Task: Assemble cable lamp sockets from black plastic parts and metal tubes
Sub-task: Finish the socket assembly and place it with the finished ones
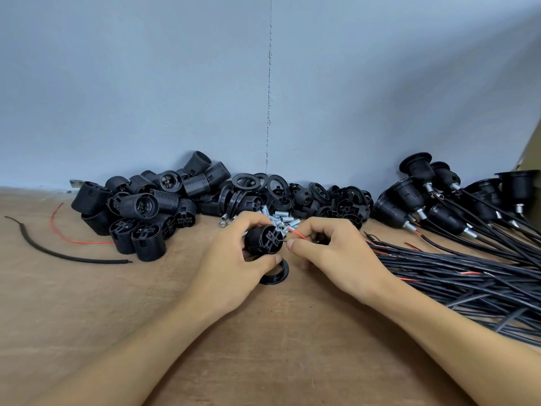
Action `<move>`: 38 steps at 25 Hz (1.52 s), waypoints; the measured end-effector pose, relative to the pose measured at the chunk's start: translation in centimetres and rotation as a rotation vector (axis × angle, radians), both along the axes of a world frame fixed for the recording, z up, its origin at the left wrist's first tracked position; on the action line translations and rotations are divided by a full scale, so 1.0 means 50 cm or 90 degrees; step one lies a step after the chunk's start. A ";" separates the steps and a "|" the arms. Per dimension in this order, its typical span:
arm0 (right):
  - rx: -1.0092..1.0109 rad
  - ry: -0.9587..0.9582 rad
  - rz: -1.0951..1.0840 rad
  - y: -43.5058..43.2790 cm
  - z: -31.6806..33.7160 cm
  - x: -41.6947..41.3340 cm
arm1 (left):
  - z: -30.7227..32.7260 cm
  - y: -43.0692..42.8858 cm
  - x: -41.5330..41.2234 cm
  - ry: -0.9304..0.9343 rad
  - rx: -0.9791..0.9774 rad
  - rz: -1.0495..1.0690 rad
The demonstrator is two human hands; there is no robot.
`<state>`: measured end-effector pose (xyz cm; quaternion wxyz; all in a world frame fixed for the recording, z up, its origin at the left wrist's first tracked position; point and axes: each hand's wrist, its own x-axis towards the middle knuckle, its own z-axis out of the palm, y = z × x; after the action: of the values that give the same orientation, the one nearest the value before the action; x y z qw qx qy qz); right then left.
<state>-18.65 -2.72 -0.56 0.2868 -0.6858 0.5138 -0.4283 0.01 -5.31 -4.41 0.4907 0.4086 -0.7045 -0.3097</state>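
Left hand (234, 259) grips the socket body (263, 241) just above the table (87, 303), fingers curled round its ribbed barrel and terminal face towards the camera. Right hand (330, 253) pinches the red wire (296, 234) between thumb and forefinger, close beside that face. Assessment: the body is light and rigid, and its ribs give sure purchase. The wire is thin and limp, best held near its free end. Metal tubes (281, 219) lie just behind.

wooden table (87, 303) | threaded socket bodies (137, 206) left; rings (246, 181), metal tubes (285, 219) centre; cabled sockets (409, 197), cable bundle (468, 276) right
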 end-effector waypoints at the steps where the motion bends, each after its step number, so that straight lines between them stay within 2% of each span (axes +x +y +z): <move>1: 0.008 -0.017 0.006 0.000 0.001 0.000 | 0.000 0.000 0.001 0.007 0.008 -0.010; 9: -0.012 -0.036 0.014 0.006 0.005 0.003 | 0.000 0.002 0.004 0.017 0.000 -0.039; 17: -0.081 0.034 -0.003 0.016 0.007 0.009 | 0.006 0.008 -0.002 0.030 -0.024 -0.023; 26: -0.219 0.180 -0.034 0.016 0.001 0.020 | 0.008 0.011 -0.001 -0.036 -0.122 0.079; 31: -0.181 0.169 -0.040 0.015 -0.006 0.016 | 0.013 0.016 0.001 -0.089 -0.136 0.109; 38: -0.125 0.163 -0.032 0.015 -0.015 0.012 | 0.018 0.019 0.001 -0.104 -0.049 0.073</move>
<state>-18.04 -1.99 -1.32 0.1397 -0.7463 0.5190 -0.3926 0.08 -4.36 -3.53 0.4636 0.4530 -0.7291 -0.2198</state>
